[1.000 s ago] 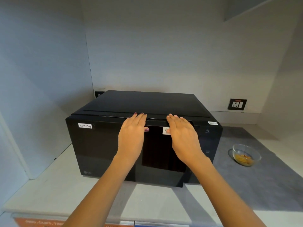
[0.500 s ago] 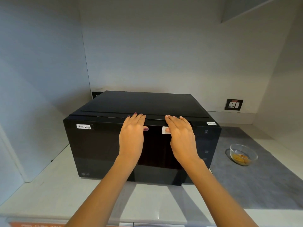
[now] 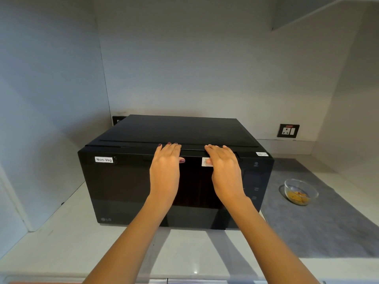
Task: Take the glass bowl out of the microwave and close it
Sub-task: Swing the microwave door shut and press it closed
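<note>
Head view: black LG microwave [image 3: 127, 181] on white bench [image 3: 61, 242], door shut, "Non-Veg" label [image 3: 104, 159] at upper left of door. Left hand [image 3: 165, 165] flat on upper door, fingers together, tips reaching over top edge, thumb out to the side, gripping nothing. Right hand [image 3: 224, 167] same pose just beside it, flat and loose, thumb partly over small white sticker [image 3: 205, 162]. Hands near each other, not touching. Glass bowl [image 3: 301, 191] out of microwave, upright on grey mat [image 3: 328, 232] to the right, well apart from both hands, yellowish food inside. Wall socket [image 3: 288, 130] on back wall behind bowl
</note>
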`<move>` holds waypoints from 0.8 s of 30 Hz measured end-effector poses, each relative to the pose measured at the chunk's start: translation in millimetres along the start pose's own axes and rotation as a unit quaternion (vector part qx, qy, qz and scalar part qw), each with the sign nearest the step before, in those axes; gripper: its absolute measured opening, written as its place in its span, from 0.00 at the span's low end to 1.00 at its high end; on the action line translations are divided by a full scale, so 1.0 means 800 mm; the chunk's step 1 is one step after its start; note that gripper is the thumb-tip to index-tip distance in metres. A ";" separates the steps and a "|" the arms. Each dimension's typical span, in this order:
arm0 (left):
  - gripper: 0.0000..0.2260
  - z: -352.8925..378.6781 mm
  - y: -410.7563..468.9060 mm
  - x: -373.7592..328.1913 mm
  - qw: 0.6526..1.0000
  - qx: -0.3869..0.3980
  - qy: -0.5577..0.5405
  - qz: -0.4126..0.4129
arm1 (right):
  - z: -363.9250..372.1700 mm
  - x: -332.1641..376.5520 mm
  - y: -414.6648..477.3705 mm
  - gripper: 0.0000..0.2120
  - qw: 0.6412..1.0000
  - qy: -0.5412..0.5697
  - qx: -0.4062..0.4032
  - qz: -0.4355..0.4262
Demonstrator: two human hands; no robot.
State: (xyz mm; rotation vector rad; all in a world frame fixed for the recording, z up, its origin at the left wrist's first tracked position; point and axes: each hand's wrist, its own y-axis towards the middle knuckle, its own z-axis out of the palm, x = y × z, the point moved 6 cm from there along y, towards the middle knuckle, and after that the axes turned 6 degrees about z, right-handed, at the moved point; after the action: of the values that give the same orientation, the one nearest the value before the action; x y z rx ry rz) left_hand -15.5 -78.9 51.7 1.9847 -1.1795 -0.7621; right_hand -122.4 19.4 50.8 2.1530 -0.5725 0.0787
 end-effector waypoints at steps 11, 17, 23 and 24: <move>0.18 0.004 0.003 0.003 1.000 0.007 -0.009 -0.008 | 0.004 -0.003 -0.001 0.25 0.998 0.044 0.024 0.043; 0.17 0.011 0.001 0.008 0.999 0.008 -0.036 -0.011 | 0.004 -0.002 -0.002 0.25 0.997 0.052 0.005 0.048; 0.17 0.008 -0.008 0.005 1.000 -0.011 -0.012 0.004 | 0.000 0.000 -0.005 0.24 0.999 0.042 -0.025 0.020; 0.17 0.009 -0.011 0.005 1.000 -0.011 -0.002 0.007 | 0.001 -0.001 -0.007 0.23 0.999 0.039 -0.026 0.017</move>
State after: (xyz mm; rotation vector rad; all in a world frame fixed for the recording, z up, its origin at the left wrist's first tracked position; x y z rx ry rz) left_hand -14.8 -81.6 40.1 1.9569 -1.1816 -0.7695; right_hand -120.9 21.7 46.2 2.0803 -0.5597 0.1628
